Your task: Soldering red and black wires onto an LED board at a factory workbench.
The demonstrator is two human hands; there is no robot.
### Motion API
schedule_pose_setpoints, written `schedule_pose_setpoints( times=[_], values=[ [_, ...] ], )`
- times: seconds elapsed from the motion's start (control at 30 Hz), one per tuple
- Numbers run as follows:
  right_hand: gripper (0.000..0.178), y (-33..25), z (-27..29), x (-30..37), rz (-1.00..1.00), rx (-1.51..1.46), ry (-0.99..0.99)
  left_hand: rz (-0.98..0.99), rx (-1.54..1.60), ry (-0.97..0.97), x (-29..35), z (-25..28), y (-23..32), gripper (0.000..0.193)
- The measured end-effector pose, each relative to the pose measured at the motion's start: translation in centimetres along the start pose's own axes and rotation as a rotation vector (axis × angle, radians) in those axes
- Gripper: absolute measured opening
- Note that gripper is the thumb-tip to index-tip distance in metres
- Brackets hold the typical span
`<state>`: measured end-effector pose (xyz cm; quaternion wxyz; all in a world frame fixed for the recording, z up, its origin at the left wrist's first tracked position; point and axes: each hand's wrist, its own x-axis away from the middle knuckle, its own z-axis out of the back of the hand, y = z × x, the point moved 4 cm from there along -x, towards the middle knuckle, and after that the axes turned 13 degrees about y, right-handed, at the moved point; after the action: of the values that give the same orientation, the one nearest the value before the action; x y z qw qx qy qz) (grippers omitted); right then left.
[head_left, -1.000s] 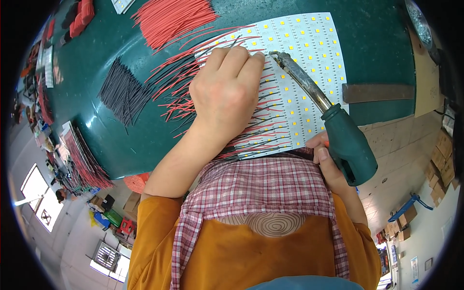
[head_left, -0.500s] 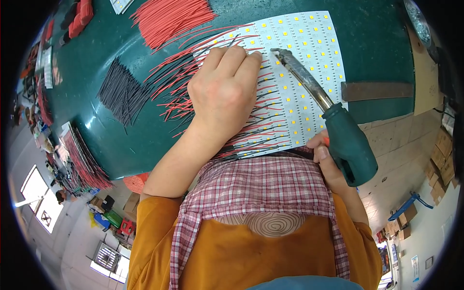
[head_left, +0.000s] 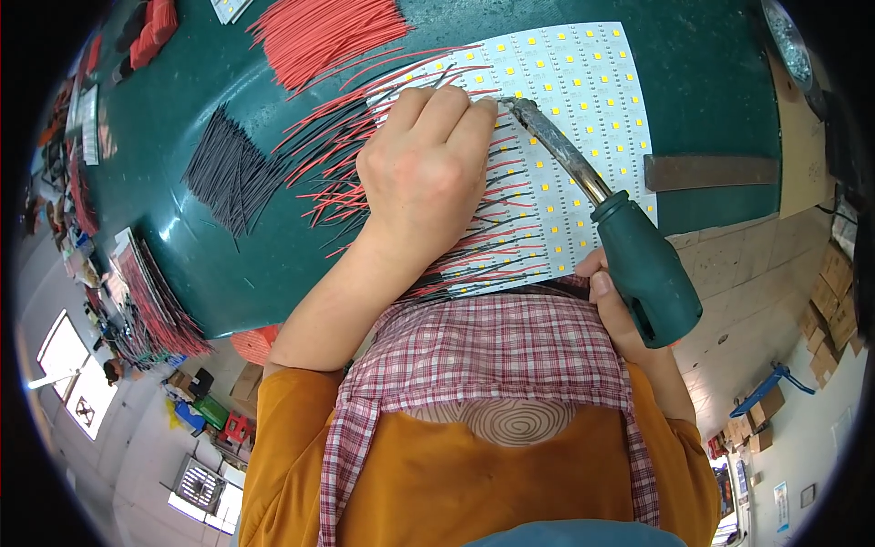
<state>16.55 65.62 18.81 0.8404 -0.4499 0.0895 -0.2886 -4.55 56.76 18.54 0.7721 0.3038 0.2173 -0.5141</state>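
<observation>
Over the middle of the white LED board [head_left: 588,109], my left hand [head_left: 424,169] is closed in a pinch. Its fingertips point away from me and are hidden, so what they hold does not show. Red and black wires [head_left: 497,232] run under and beside this hand, their ends lying along the board's pads. My right hand [head_left: 609,290], partly covered by the green handle, grips a soldering iron [head_left: 647,269]. The iron slants up and left, its dark tip touching or nearly touching the board just beside my left fingertips.
A pile of red wires [head_left: 328,36] and a pile of black wires [head_left: 232,173] lie on the green table [head_left: 264,273]. A flat brown bar [head_left: 711,172] lies right of the board. Bundled wires [head_left: 159,296] rest at the left edge.
The soldering iron has moved left, bringing its tip from the bare board to beside my left fingertips. My left hand has shifted only slightly to the right.
</observation>
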Motion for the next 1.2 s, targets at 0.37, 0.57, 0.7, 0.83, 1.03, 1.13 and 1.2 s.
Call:
schedule_pose_setpoints(
  times=[0.37, 0.57, 0.7, 0.83, 1.03, 1.13, 1.2],
  values=[
    [0.012, -0.4, 0.2, 0.1, -0.180, -0.243, 0.102, 0.011, 0.001, -0.045, 0.5, 0.0, 0.1, 0.024],
    [0.013, -0.1, 0.1, 0.2, -0.232, -0.305, 0.081, 0.053, 0.071, -0.069, -0.1, 0.2, -0.2, 0.026],
    [0.015, 0.0, 0.2, 0.6, -0.263, -0.463, 0.091, 0.083, 0.129, -0.030, -0.9, 1.4, -0.2, 0.019],
    [0.016, 0.3, 0.2, 0.9, -0.288, -0.445, 0.075, 0.103, 0.135, -0.144, -0.1, 0.4, 0.1, 0.012],
    [0.016, 0.3, 0.1, 1.2, -0.300, -0.456, 0.070, 0.222, 0.239, -0.184, 0.0, -0.5, -0.6, 0.009],
    [0.015, 0.4, -0.1, 1.4, -0.298, -0.442, 0.089, 0.259, 0.239, -0.205, -0.2, -0.8, -0.7, 0.009],
    [0.014, 0.6, -0.4, 1.4, -0.321, -0.456, 0.058, 0.243, 0.231, -0.189, -0.1, -0.9, -0.7, 0.009]
  ],
)
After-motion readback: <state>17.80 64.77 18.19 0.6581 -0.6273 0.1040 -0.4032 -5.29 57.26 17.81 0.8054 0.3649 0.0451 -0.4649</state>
